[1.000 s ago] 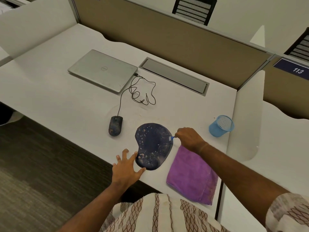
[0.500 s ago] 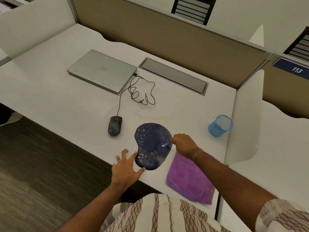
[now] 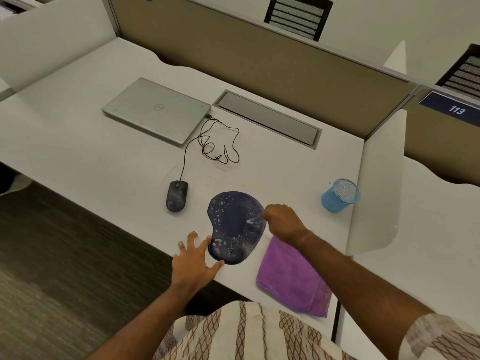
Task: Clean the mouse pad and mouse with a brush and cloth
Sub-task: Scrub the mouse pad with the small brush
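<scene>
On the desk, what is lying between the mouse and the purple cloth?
In the head view, the speckled dark mouse pad lies between the mouse and the purple cloth. The right hand holds a brush on its right part.

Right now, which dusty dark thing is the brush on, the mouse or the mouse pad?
The mouse pad: the brush in the right hand is on its right side. The mouse lies apart to its left, untouched.
</scene>
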A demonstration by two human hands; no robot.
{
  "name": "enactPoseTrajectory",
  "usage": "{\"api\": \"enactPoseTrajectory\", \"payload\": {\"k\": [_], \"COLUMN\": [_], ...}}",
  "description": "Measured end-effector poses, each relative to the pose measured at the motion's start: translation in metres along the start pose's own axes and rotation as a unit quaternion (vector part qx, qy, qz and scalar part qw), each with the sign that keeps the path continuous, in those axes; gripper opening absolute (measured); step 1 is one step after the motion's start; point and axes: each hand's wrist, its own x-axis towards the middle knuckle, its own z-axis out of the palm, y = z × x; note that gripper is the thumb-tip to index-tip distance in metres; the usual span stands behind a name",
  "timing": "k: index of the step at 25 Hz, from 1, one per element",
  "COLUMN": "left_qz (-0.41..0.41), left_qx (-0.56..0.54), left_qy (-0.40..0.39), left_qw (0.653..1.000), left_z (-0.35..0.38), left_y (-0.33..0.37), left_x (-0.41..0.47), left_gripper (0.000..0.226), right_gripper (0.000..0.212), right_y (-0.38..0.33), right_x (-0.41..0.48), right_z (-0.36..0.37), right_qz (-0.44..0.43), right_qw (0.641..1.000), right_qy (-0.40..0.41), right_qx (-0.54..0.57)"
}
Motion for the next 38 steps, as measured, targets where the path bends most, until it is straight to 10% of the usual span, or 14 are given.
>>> {"api": "enactPoseTrajectory", "payload": {"k": [38], "left_qz": [0.013], "left_qx": [0.005], "left_qy": [-0.046], "left_qw": [0.999], "left_z": [-0.020], "left_y": [0.002], "left_x": [0.006], "left_gripper": [0.087], "right_gripper": [0.027], "right_y": [-0.011], "right_x": [-0.008], "right_z": [0.003], "right_qz": [0.016], "right_qw": [0.997], "right_qy": [-0.059], "right_qx": [-0.044]}}
